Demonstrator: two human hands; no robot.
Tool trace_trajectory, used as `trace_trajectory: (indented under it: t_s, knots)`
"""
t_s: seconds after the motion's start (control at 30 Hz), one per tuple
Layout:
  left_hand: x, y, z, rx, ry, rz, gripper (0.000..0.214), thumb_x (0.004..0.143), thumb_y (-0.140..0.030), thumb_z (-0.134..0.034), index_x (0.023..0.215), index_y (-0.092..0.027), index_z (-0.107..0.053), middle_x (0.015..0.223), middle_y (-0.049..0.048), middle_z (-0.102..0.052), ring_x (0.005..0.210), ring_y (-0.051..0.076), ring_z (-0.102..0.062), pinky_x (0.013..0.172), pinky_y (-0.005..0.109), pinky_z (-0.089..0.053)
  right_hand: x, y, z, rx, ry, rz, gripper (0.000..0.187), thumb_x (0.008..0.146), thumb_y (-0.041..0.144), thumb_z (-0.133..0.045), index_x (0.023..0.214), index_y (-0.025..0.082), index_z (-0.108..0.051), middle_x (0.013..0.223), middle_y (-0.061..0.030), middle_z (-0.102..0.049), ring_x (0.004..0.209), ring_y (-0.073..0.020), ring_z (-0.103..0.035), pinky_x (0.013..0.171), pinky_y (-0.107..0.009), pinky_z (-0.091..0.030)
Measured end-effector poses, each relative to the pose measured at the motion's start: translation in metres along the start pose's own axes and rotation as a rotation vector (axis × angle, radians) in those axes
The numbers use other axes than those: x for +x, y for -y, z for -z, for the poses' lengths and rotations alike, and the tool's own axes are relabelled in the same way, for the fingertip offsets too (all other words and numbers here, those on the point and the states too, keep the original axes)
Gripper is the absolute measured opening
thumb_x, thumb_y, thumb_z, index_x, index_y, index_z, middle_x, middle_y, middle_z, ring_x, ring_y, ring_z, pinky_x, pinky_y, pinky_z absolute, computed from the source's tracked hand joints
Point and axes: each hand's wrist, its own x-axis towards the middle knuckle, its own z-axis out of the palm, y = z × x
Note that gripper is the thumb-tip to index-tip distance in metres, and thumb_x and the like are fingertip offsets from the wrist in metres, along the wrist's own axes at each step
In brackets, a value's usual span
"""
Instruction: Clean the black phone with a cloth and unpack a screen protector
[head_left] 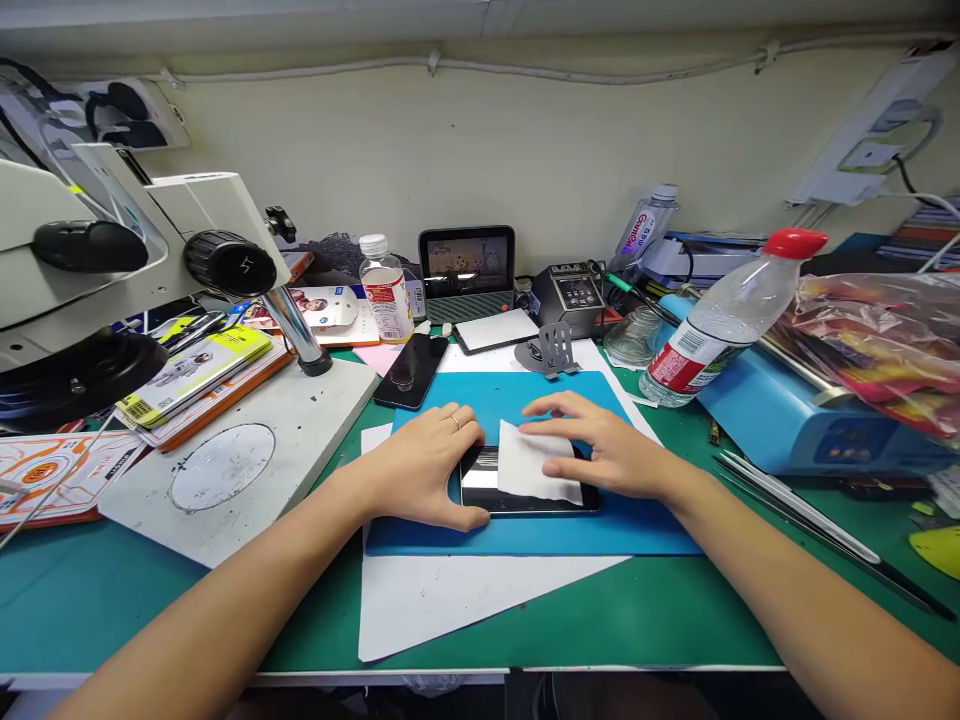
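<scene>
A black phone (480, 478) lies screen up on a blue mat (480, 538), light reflecting off its glass. My left hand (420, 465) grips its left end, thumb along the near edge and curled fingers at the far edge. A ring is on one finger. Over the middle and right of the screen lies a white wipe (529, 465), thin and roughly square. My right hand (607, 445) holds the wipe with thumb and fingertips, the fingers bent and somewhat apart. The phone's right end is partly hidden beneath the wipe and that hand.
A microscope (225, 260) stands at left on its pale base (315, 440). Another dark phone (412, 370) and a small grey stand (555, 350) lie beyond the mat. At right are a red-capped bottle (727, 320), a blue machine (787, 430) and tweezers (802, 510).
</scene>
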Motion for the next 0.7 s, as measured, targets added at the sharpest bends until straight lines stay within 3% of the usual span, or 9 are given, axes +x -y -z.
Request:
trace_trajectory:
  t_s: [0.1, 0.3, 0.47, 0.57, 0.7]
  knots:
    - [0.000, 0.001, 0.000, 0.002, -0.004, -0.009, 0.050, 0.072, -0.059, -0.069, 0.097, -0.019, -0.052, 0.093, 0.0048, -0.054, 0.086, 0.024, -0.050, 0.078, 0.037, -0.042, -0.001, -0.004, 0.003, -0.020, -0.072, -0.044, 0.047, 0.089, 0.053, -0.062, 0.125, 0.024, -0.068, 0.122, -0.0118, -0.063, 0.117, -0.0294, -0.057, 0.102, -0.047, -0.045]
    - [0.001, 0.001, 0.001, -0.006, -0.010, -0.017, 0.052, 0.073, -0.061, -0.069, 0.098, -0.018, -0.054, 0.094, 0.0058, -0.056, 0.086, 0.024, -0.051, 0.079, 0.037, -0.043, -0.001, -0.004, 0.003, -0.080, -0.084, -0.099, 0.039, 0.089, 0.052, -0.061, 0.114, 0.024, -0.072, 0.114, -0.0112, -0.063, 0.112, -0.0290, -0.056, 0.098, -0.048, -0.046]
    - [0.001, -0.001, 0.001, -0.018, -0.026, 0.045, 0.060, 0.081, -0.074, -0.058, 0.101, -0.018, -0.058, 0.095, 0.0069, -0.058, 0.088, 0.025, -0.053, 0.080, 0.038, -0.042, 0.001, 0.000, 0.001, -0.045, -0.058, -0.014, 0.024, 0.092, 0.043, -0.059, 0.095, 0.025, -0.074, 0.110, -0.0098, -0.064, 0.109, -0.0273, -0.058, 0.093, -0.046, -0.049]
    - [0.002, -0.004, -0.002, -0.008, -0.088, 0.099, 0.055, 0.093, -0.066, -0.047, 0.114, -0.017, -0.057, 0.103, 0.0097, -0.060, 0.096, 0.026, -0.055, 0.085, 0.040, -0.043, 0.004, 0.005, -0.003, -0.019, -0.144, 0.057, 0.021, 0.096, 0.035, -0.054, 0.091, 0.024, -0.071, 0.102, -0.0093, -0.066, 0.101, -0.0247, -0.060, 0.089, -0.043, -0.050]
    - [0.005, -0.011, -0.009, -0.003, -0.179, 0.126, 0.062, 0.098, -0.058, -0.044, 0.143, -0.014, -0.040, 0.118, 0.0137, -0.063, 0.104, 0.028, -0.055, 0.089, 0.042, -0.044, 0.008, 0.013, -0.013, -0.005, -0.259, 0.169, 0.015, 0.097, 0.027, -0.054, 0.095, 0.022, -0.068, 0.096, -0.0084, -0.067, 0.094, -0.0211, -0.062, 0.084, -0.037, -0.052]
